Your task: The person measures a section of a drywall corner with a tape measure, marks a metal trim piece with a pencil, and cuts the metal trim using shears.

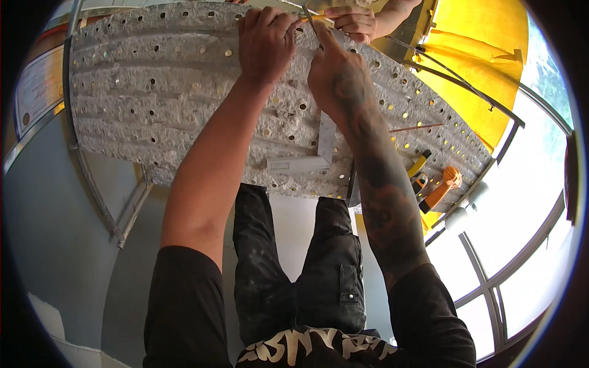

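Observation:
At the far edge of a perforated, plaster-crusted metal platform, my left hand (267, 46) is closed, its fingers curled at one end of a thin yellow strip (320, 17). Close beside it, my right hand (340, 73) grips a slim grey tool (310, 17), index finger stretched along it. The tool's tip crosses the strip; its exact kind is too small to tell. Another person's hand (354, 23) pinches the strip's other end from the right. Below my right wrist lies a metal try square (300, 164), its blade partly under my forearm.
On the platform (184, 104), right of my right forearm, lie a thin reddish rod (417, 127), a yellow-handled tool (419, 163), an orange-and-black tool (419, 183) and an orange-brown tool (437, 195). A yellow sheet (478, 61) hangs beyond metal rails. Windows (503, 245) stand at right.

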Motion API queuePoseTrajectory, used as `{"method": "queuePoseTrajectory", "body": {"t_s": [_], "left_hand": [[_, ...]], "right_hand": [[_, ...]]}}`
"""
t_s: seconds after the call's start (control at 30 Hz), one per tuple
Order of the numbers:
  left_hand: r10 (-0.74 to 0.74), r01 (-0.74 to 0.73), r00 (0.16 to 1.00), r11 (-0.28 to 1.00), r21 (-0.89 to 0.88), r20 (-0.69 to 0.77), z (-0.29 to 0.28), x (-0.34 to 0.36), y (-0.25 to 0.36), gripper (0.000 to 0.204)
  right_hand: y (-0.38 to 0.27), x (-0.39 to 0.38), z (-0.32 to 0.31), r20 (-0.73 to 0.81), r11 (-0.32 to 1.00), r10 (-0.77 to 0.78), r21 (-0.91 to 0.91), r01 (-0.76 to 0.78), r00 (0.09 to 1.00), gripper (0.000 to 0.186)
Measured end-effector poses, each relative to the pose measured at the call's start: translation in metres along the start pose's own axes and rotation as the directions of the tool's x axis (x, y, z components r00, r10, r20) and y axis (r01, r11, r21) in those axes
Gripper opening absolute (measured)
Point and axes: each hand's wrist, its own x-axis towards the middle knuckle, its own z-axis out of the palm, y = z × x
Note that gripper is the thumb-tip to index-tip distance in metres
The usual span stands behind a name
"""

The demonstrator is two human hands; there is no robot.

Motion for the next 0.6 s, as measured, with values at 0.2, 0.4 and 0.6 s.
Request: {"method": "queuePoseTrajectory", "body": {"t_s": [0.2, 0.4, 0.6], "left_hand": [[0.019, -0.018, 0.999, 1.000, 0.016, -0.045, -0.007, 0.002, 0.006, 0.007], [-0.009, 0.015, 0.998, 0.996, -0.094, 0.068, -0.016, 0.005, 0.011, 0.008], [0.026, -0.023, 0.999, 0.997, -0.074, 0.043, -0.015, 0.002, 0.008, 0.009]], "right_hand": [[0.012, -0.003, 0.019, -0.077, 1.000, -0.023, 0.009, 0.024, 0.997, 0.055], [0.028, -0.010, 0.041, -0.192, 0.998, -0.064, -0.037, 0.058, 0.979, 0.052], [0.025, -0.018, 0.033, -0.160, 0.997, -0.069, -0.054, 0.061, 0.985, 0.052]]}}
